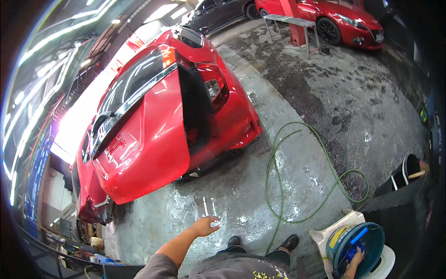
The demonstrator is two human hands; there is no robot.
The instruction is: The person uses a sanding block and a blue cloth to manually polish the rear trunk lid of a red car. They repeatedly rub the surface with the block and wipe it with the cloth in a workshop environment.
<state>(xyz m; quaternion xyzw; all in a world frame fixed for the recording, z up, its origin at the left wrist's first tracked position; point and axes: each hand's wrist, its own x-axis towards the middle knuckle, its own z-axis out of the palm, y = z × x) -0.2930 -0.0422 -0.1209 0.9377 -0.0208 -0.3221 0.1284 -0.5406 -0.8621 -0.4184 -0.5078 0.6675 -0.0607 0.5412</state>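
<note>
A green hose point(339, 180) loops right of centre; lower down, our left hand point(203, 227) reaches out, fingers point(213, 218) loosely spread, our right hand point(356, 255) clutching a blue cloth point(350, 252) inside the bucket point(375, 244).

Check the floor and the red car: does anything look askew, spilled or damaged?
On the red car, the tailgate hangs ajar, leaving a dark gap along its right edge; the recess beside that seems to lack a lamp. The green hose sprawls in loose loops over a wet-looking floor, close to the person's shoes.

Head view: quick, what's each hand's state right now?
Left hand: open, nothing in it.
Right hand: in the teal bucket, at a blue item; grip cannot be told.
</note>
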